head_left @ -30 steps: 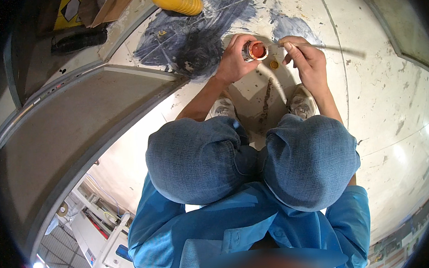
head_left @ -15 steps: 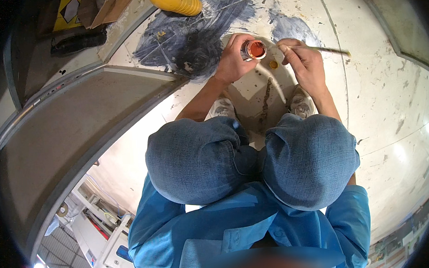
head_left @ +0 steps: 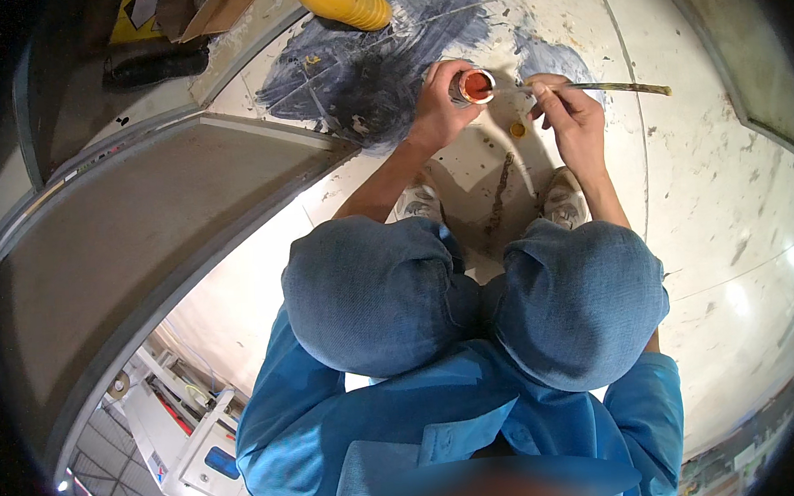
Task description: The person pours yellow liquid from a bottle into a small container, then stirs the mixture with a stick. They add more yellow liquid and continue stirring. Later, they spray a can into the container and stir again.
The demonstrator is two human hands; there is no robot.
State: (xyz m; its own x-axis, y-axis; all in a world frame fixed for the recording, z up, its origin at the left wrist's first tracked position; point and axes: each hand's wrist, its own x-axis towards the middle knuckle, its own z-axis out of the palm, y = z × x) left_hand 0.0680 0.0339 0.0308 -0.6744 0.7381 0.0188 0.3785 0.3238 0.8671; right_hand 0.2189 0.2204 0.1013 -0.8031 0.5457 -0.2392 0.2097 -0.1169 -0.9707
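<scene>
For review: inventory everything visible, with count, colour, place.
Can: one, red inside, upper centre
Thin stick: one, dark, upper right
Round object: one, yellow, floor below stick
Ribbed bottle: one, yellow, top
Smears: two, dark, floor
Long object: one, black, upper left
Cardboard: one, brown, upper left
Panel: one, grey, left
Machine: one, white, lower left
Shoes: two, pale, floor
Jeans: one, blue, centre
Shirt: one, blue, bottom
Left hand: one, bare, holding can
Right hand: one, bare, holding stick
</scene>
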